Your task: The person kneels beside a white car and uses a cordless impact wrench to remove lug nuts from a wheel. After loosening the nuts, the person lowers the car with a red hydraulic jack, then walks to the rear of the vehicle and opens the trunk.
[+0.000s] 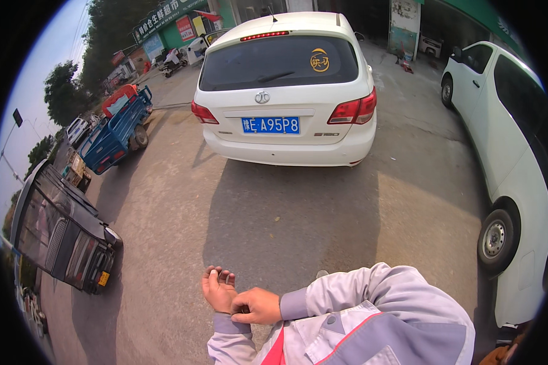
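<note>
- Head view: the left hand [219, 293] is held out, fingers loosely curled, seemingly exposing its sleeve cuff [231, 325].
- Right hand [258, 306] curls over that wrist, at the cuff; hands together, cloth grip unclear.
- White car [283, 94] ahead, well apart.

Left sleeve [232, 348], cut off below

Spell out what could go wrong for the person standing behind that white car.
1. The person stands directly behind the white car, so if it rolled or reversed they could be struck.
2. The right hand is at the left cuff, over the left wrist, so neither hand may be quick to react.
3. The white van on the right could limit stepping aside that way.
</note>
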Demonstrator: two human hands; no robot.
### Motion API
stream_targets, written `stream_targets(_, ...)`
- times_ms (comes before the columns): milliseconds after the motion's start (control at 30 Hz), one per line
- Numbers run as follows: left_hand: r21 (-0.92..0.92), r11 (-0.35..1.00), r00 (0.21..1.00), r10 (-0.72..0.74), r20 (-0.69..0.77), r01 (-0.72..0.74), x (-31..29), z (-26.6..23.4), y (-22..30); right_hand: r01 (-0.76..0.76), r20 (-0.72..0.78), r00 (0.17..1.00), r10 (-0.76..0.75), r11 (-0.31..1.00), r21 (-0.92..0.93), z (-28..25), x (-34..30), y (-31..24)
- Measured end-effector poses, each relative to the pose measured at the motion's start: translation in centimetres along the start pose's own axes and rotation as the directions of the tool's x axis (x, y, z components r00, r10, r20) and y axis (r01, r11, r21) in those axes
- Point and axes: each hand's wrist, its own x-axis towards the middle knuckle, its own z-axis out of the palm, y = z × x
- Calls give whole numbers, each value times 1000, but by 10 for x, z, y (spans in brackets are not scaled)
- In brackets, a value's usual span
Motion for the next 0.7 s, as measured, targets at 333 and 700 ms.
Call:
stream_targets(333, 7, 1000, 1000, 13, -25, -13, -10, 0, 0, -8, -24, 1000, 7, 999, -37, 3, -10, -18)
stream_targets(700, 25, 997, 993, 75, -90, -73, -21, -5, 12, -96, 331, 941, 66, 993, 73, 6, 3, -24)
